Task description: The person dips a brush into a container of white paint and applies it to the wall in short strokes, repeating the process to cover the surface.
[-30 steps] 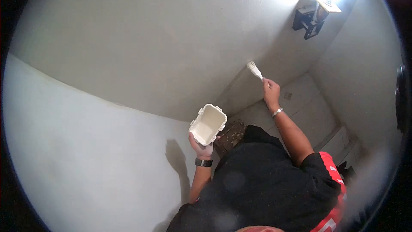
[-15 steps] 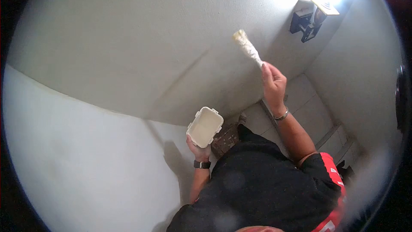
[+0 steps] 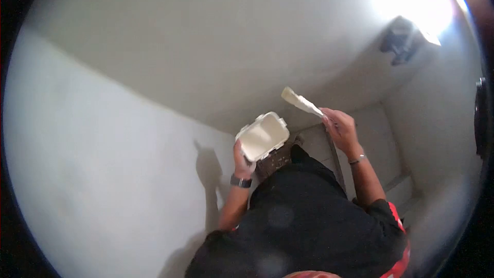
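A rectangular white plastic container [image 3: 279, 115] with side clips and pale paint-like liquid inside is tilted in my left hand [image 3: 243, 159], whose fingers close on its left edge. My right hand [image 3: 339, 127] is closed round the handle of a paintbrush [image 3: 302, 103]. White paint coats the brush, and its yellowish bristles point up and left, apart from the wall behind and just above the container's right side.
A grey wall [image 3: 195, 46] stands ahead and meets a whiter wall [image 3: 118, 175] on the left. At upper right is a wall lamp [image 3: 401, 40] under a bright glare. Below the container stands a brown, paint-spotted box-like object [image 3: 272, 166], with pale floor tiles [image 3: 368, 128] to the right.
My right hand has brought the brush down from in front of the wall to near the container. The container has moved up and right and is turned more sideways. The view has shifted.
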Demonstrator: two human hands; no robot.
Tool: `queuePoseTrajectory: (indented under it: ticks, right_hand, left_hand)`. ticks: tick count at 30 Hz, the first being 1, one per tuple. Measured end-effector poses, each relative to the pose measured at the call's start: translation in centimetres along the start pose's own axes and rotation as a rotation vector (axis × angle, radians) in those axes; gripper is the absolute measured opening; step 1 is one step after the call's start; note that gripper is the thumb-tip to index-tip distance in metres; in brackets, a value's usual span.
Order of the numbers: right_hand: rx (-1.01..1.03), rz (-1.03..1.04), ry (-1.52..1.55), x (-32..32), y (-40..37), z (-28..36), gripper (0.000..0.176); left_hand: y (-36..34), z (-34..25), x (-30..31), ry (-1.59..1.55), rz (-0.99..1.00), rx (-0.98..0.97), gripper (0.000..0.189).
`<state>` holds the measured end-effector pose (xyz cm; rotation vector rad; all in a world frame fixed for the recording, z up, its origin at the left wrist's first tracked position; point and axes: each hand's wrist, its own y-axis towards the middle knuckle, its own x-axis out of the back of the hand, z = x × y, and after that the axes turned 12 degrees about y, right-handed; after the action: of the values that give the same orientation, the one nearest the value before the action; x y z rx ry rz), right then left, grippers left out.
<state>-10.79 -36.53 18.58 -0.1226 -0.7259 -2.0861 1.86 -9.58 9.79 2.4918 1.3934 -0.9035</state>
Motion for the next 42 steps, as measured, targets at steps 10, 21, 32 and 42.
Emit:
queuePoseTrajectory:
  ticks: [10, 21, 32, 42]
  right_hand:
    - [0.593, 0.581, -0.486, -3.4, 4.8, 6.9, 0.038]
    - [0.607, 0.737, -0.606, -3.7, 4.4, 9.0, 0.037]
    - [0.447, 0.66, -0.46, -2.3, 4.4, 7.8, 0.028]
    - [-0.858, 0.2, 0.634, -2.6, -2.3, 2.3, 0.025]
  left_hand:
    - [2.0, -3.6, -0.4, -0.01, 0.141, 0.203, 0.05]
    - [2.7, -2.6, 0.6, -0.029, 0.13, 0.185, 0.044]
    - [2.4, -2.5, 0.4, -0.026, 0.106, 0.151, 0.048]
    - [2.3, -1.2, 0.3, -0.048, 0.098, 0.118, 0.054]
